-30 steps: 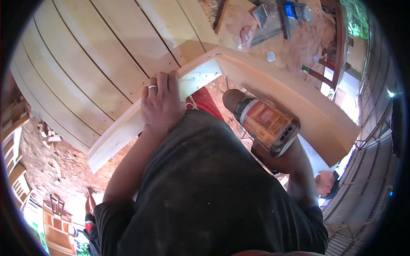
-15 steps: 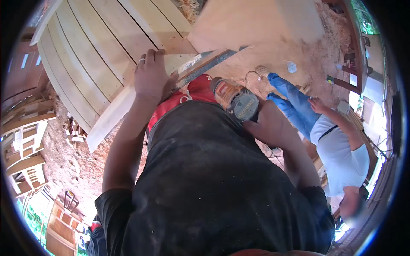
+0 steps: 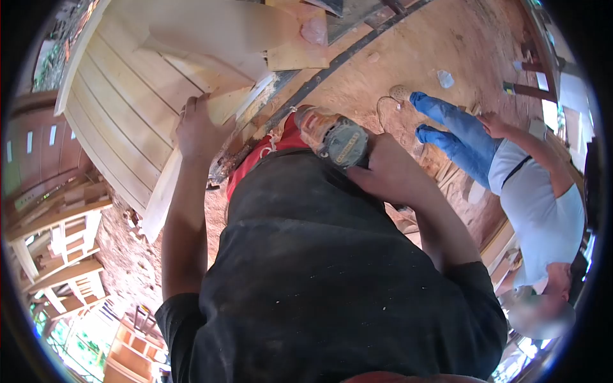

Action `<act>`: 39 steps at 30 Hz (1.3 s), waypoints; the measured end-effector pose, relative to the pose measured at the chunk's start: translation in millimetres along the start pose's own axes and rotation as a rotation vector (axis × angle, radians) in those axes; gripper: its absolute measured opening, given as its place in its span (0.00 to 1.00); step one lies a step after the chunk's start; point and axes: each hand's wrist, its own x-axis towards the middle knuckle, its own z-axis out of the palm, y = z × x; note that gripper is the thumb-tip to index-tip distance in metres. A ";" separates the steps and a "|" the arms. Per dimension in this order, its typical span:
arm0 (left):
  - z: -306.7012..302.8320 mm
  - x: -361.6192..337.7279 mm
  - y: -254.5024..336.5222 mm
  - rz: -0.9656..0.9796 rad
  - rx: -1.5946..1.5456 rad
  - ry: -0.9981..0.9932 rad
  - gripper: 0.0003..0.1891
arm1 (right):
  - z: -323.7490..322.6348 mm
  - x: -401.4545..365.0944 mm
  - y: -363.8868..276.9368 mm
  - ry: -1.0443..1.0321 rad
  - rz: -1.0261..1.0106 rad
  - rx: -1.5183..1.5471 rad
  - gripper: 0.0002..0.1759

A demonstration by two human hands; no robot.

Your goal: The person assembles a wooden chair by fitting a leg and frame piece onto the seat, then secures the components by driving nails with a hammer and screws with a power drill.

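My left hand (image 3: pixel 199 133) lies on the edge of a slatted wooden panel (image 3: pixel 121 108), fingers extended over the wood and thumb apart. In my right hand (image 3: pixel 389 169) is an orange and grey power tool (image 3: pixel 335 137), with the fingers wrapped round its rear end. The tool is in front of my dark shirt, its front end near the red cloth (image 3: pixel 255 156) at my waist. What the tool's front end touches, if anything, I cannot make out. A blurred pale shape (image 3: pixel 217 25) covers part of the panel's far end.
On the right stands a person in a white shirt (image 3: pixel 536 198) and jeans. A dark rail (image 3: pixel 357 51) runs beside the panel, past a flat wooden piece (image 3: pixel 297 57). Stacked wooden frames (image 3: pixel 64 242) stand on the left. A clear plastic piece (image 3: pixel 445 79) lies on the dusty floor.
My view has shifted, and the panel shows lower and further left. The blurred pale shape has moved left across the panel. Both hands keep their hold and placement; the tool stays in my right hand.
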 end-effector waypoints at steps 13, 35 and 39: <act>4.5 4.1 3.0 0.132 -0.087 0.149 0.39 | -25.9 32.6 38.5 0.185 0.013 0.340 0.22; -4.3 11.9 21.9 -0.050 -0.140 -0.134 0.28 | 57.3 226.9 27.5 0.212 -0.306 0.694 0.34; 10.7 1.8 1.8 0.022 -0.079 -0.058 0.27 | 56.8 226.9 26.3 0.163 -0.308 0.598 0.33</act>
